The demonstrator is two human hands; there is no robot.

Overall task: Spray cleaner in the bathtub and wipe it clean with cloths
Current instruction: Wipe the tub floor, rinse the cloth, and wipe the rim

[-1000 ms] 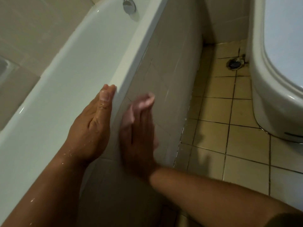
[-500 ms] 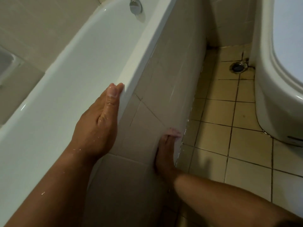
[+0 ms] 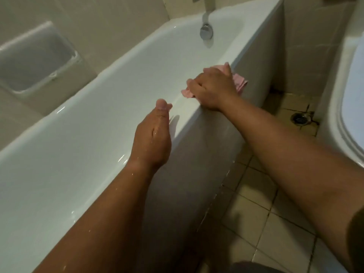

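Pink cloth (image 3: 239,83): bunched under the right hand (image 3: 213,88), fingers clenched over it, pressed on the near rim of the bathtub (image 3: 102,123), toward the tap end.
Left hand (image 3: 152,140): empty, fingers straight and together, edge-on against the rim nearer the person, wet with droplets.
Head view only; no spray bottle visible.
Step judged: wiping the rim. Advice: keep the cloth flat under the palm, draw it along the rim in one overlapping pass, and brace with the left hand on the slick enamel.
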